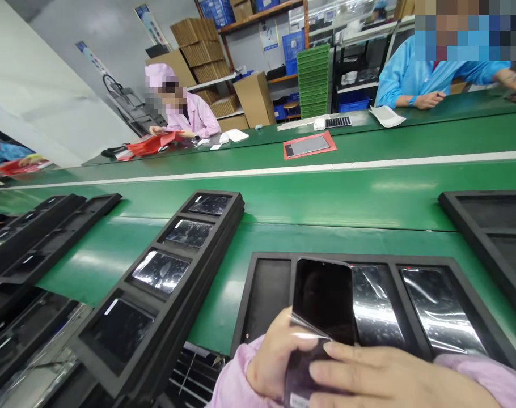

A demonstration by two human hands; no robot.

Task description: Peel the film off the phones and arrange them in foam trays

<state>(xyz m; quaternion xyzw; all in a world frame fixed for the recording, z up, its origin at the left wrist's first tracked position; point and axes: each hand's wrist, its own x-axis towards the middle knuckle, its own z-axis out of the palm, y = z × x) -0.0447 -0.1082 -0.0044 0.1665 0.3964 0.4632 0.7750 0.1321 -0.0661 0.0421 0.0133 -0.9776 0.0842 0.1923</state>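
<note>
Left hand (277, 360): closed on the lower part of the phone (324, 297), thumb on its face. The wrist and pink sleeve are cut off by the bottom edge.
Right hand (381, 379): fingers together, laid flat across the bottom end of the phone. The thumb is hidden, so I cannot tell if this hand clamps or only rests.
Phone: upright, dark screen toward the camera, held just above the tray. Its lower end is covered by both hands.
Film (309, 327): a clear sheet, lifted a little from the lower left of the screen. It is hard to see where it ends.
Tray (264, 294): black, lying on the belt right behind the phone. Two pockets to the right hold shiny wrapped phones (440, 309). The pocket behind the held phone is hidden.
Stack (207, 249): black trays to the left with dark screens in the pockets. The near end is cut off.
Far-left trays (41, 226): dark, contents hard to make out.
Right tray (487, 226): only a corner is in view.
Belt (326, 198): green, with a white line along it.
Red mat (309, 145): across the belt, with a flat panel on it.
Co-workers: one in a pink coat (194, 113) with red sheets, one in a blue coat (411, 73). Both are small and partly hidden.
</note>
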